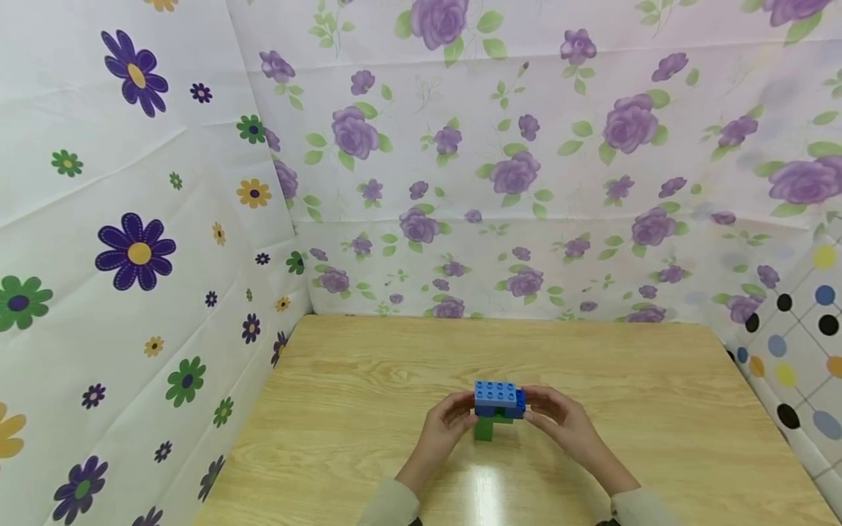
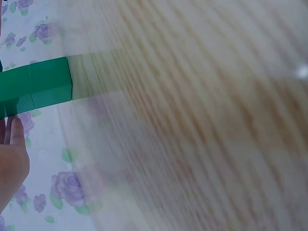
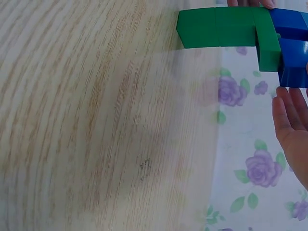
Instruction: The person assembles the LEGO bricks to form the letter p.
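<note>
A small structure of toy building bricks stands above the table in the head view. Its top is a light blue studded brick [image 1: 495, 392], with a dark blue brick [image 1: 520, 400] under it that juts out to the right. Green bricks [image 1: 483, 429] form a column beneath, shown end-on in the left wrist view and with a side overhang in the right wrist view. My left hand [image 1: 449, 424] grips the structure's left end near the top. With fingers and thumb, my right hand [image 1: 564, 418] holds the dark blue brick's right end. Some fingertips are hidden behind the bricks.
The wooden table [image 1: 368, 365] extends around the hands. White cloth walls with flower prints stand along its left side [image 1: 131, 329] and back [image 1: 473, 256]. A dotted cloth [image 1: 786, 372] hangs at the right.
</note>
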A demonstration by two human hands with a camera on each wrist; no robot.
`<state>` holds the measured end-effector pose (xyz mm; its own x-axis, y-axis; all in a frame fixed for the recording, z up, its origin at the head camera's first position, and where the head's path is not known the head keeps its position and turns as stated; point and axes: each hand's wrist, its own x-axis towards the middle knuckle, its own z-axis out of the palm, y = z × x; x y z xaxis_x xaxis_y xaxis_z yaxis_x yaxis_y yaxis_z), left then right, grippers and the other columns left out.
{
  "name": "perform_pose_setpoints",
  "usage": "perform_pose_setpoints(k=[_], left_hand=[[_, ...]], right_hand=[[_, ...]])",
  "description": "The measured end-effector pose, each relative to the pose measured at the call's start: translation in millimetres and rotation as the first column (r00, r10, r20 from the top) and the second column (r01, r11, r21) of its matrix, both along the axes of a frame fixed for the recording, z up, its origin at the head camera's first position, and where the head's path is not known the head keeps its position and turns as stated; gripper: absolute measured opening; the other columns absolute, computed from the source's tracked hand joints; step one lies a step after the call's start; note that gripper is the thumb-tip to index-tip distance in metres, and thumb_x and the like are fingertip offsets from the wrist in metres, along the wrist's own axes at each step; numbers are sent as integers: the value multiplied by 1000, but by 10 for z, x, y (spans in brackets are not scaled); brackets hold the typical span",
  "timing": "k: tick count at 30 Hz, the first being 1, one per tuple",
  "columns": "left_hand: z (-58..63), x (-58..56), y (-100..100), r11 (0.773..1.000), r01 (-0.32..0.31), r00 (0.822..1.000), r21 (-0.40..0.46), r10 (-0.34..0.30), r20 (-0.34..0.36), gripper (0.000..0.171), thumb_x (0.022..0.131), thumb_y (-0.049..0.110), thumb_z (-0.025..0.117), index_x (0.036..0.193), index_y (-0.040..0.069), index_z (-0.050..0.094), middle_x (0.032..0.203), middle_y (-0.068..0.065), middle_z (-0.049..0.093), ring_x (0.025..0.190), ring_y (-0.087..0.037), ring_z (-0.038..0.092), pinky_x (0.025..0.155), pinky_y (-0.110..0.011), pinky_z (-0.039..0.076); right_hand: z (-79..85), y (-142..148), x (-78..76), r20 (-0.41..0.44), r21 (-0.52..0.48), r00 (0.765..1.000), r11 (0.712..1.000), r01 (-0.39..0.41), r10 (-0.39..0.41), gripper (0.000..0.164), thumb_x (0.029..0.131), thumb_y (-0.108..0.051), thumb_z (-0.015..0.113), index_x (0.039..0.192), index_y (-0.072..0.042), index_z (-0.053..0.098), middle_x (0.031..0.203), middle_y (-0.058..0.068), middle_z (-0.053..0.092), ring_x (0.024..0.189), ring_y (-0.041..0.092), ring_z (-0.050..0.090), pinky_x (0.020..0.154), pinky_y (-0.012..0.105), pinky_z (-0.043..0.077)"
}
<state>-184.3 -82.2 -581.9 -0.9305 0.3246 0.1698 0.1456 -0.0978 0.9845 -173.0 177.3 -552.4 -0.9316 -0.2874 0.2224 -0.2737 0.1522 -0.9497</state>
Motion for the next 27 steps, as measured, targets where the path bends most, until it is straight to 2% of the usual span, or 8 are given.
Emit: perform_pose_setpoints(k=[4,7,13,19,27], left_hand=[[14,2,-2,1000,-26,1000,-6,26,0,40,91,10,65,129,2,55,128,-16,57,121,-28,54,102,-27,45],[23,-4,4,999,-38,999,-17,38,-4,39,91,12,65,128,2,56,127,-16,58,120,-28,54,103,-31,45],[50,-24,33,997,-60,998,-45,59,-15,36,92,10,65,127,7,59,124,-12,60,116,-23,56,99,-29,48],[100,-27,69,994,-89,995,-60,91,32,35,92,9,64,127,8,60,121,-10,62,113,-23,57,92,-25,52],[96,-31,80,986,-131,990,-104,135,39,36,93,17,64,127,8,62,121,-8,63,110,-19,59,90,-24,53]], right_hand=[[-1,-31,-14,-5,-11,1000,1000,4,-4,38,94,-13,64,130,-4,55,127,17,58,112,11,59,93,24,51],[6,-39,-25,2,-13,1000,1000,11,-11,39,94,-14,64,131,-4,55,127,17,58,112,9,59,91,21,52],[35,-29,-50,13,6,999,999,47,-47,40,94,-17,64,131,-6,56,126,15,59,111,11,59,89,22,53],[79,-49,-62,13,21,996,996,88,-89,41,93,-20,66,131,-7,58,122,12,61,106,12,62,85,23,55],[64,-77,-81,30,45,988,988,149,-150,40,94,-23,64,130,-7,58,127,15,59,102,9,63,82,22,56]])
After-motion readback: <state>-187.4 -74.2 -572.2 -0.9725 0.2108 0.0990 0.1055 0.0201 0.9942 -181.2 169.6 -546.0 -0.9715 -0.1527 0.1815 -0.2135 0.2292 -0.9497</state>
